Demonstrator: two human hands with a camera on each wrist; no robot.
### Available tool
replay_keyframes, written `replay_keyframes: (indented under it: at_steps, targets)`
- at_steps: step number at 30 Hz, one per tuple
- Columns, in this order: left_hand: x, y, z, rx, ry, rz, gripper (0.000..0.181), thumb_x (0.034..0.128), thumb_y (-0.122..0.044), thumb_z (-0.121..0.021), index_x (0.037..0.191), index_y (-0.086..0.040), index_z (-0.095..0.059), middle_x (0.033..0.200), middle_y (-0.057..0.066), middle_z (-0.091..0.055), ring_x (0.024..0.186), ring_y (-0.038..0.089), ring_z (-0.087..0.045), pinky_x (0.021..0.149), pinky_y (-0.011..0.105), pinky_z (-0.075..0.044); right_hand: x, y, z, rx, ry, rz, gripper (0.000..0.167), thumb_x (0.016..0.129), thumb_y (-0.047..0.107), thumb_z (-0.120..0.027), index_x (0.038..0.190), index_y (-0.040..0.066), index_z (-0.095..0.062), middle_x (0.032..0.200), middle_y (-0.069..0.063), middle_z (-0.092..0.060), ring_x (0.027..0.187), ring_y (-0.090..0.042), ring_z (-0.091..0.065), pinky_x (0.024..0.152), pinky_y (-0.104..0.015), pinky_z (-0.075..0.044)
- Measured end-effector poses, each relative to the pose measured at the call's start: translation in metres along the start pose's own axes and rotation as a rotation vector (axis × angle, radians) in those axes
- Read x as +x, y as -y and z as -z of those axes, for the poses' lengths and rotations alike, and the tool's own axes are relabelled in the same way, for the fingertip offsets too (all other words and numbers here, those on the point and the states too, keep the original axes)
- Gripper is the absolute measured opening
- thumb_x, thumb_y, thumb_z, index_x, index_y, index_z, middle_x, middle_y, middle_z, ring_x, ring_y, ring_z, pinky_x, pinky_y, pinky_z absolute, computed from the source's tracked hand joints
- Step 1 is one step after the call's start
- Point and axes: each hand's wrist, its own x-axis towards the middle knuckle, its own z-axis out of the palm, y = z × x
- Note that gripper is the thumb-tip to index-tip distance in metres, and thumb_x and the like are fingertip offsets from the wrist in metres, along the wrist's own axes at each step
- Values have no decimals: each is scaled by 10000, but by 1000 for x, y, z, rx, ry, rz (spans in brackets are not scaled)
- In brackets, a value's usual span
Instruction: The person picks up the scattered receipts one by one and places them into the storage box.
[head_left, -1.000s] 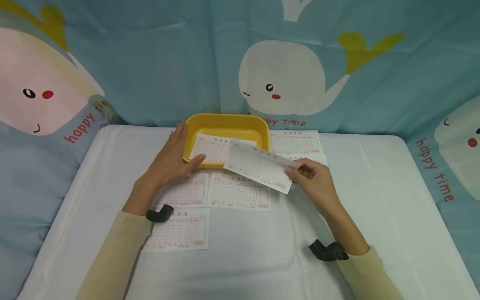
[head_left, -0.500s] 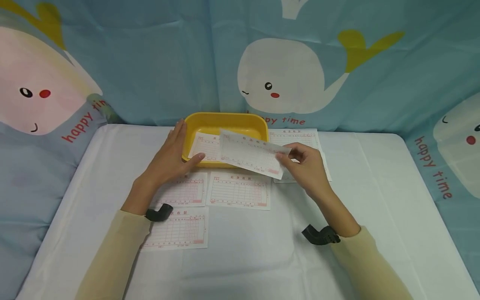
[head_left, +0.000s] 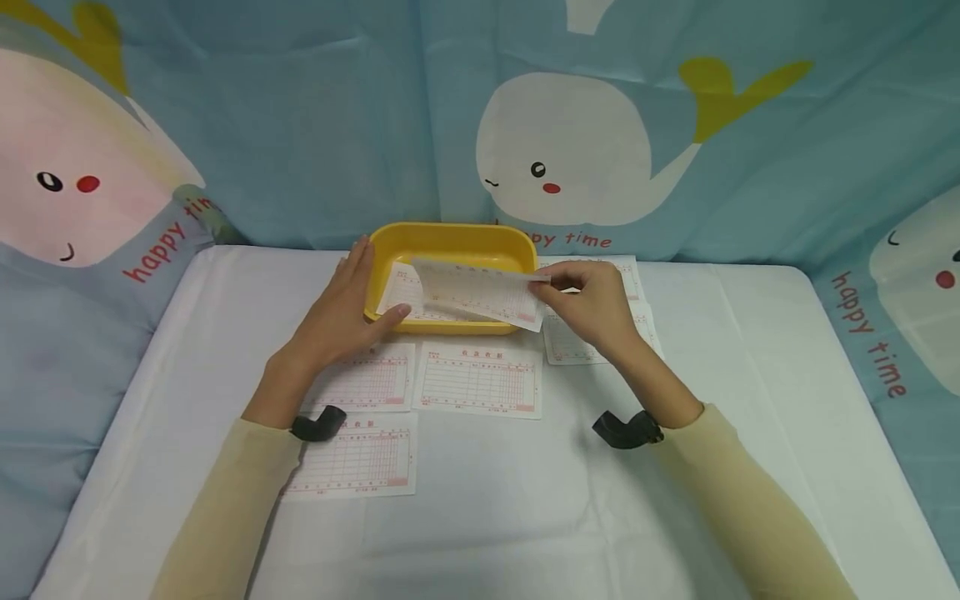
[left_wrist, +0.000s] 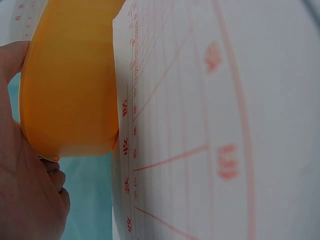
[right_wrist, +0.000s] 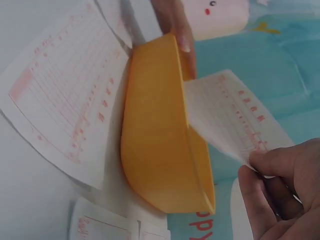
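Note:
My right hand (head_left: 588,302) pinches the right end of a printed receipt slip (head_left: 480,287) between thumb and fingers. The slip tilts above a yellow plastic tray (head_left: 450,235), its left part over the opening, as the right wrist view of the slip (right_wrist: 235,107) also shows. Another receipt slip (head_left: 400,287) lies inside the tray, partly covered by the held one. My left hand (head_left: 337,312) holds the tray at its left front corner. In the left wrist view the thumb (left_wrist: 14,57) reaches over the rim, with the other fingers bent below.
Receipt slips lie in front of the tray: one at centre (head_left: 478,381), one to its left (head_left: 367,382) and one nearer (head_left: 352,458). More slips (head_left: 600,333) lie right of the tray. A blue whale-print cloth (head_left: 315,125) hangs behind the white tabletop (head_left: 487,517).
My right hand has moved left and away from me, bringing the receipt slip further over the tray and tilting it flatter to the view. The left hand stays on the tray.

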Motion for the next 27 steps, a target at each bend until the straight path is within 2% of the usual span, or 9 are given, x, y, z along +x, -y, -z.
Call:
replay_keyframes:
  at_steps: [7, 14, 20, 23, 27]
  targets:
    - [0, -1, 4, 7, 1, -4, 1129, 974, -726, -538, 1699, -157, 115, 1801, 14, 131, 1686, 360, 4, 1360, 582, -91, 16, 5, -3, -15, 57, -12, 178, 951, 195, -807, 1075, 68, -819, 1026, -110, -817, 959, -226, -752, 698, -180, -513]
    - [-1, 0, 4, -7, 2, -5, 1123, 980, -710, -549, 1698, -144, 104, 1801, 12, 132, 1691, 316, 29, 1364, 569, -79, 32, 14, -22, -57, 112, 46, 171, 940, 148, -807, 1045, 14, -793, 1016, -143, -781, 953, -276, -750, 795, -345, -599]
    - [-1, -1, 2, -4, 7, 9, 1124, 975, -728, -534, 1700, -153, 104, 1800, -5, 133, 1693, 295, 34, 1365, 566, -77, 44, 16, -32, -150, 170, 104, 233, 954, 99, -765, 1133, -50, -754, 1062, -187, -771, 974, -299, -736, 915, -424, -625]
    - [-1, -2, 2, -4, 6, 10, 1122, 975, -737, -525, 1699, -161, 110, 1798, -15, 139, 1693, 291, 35, 1365, 569, -82, 50, 16, -33, -199, 190, 134, 207, 963, 78, -738, 1119, -58, -743, 1029, -185, -765, 932, -291, -705, 886, -414, -614]
    - [-1, -2, 2, 0, 8, 7, 1123, 976, -737, -522, 1698, -152, 109, 1798, -10, 142, 1693, 291, 38, 1366, 564, -78, 57, 17, -35, -243, 206, 140, 259, 959, 74, -740, 1189, -44, -720, 991, -170, -736, 870, -273, -642, 824, -376, -574]
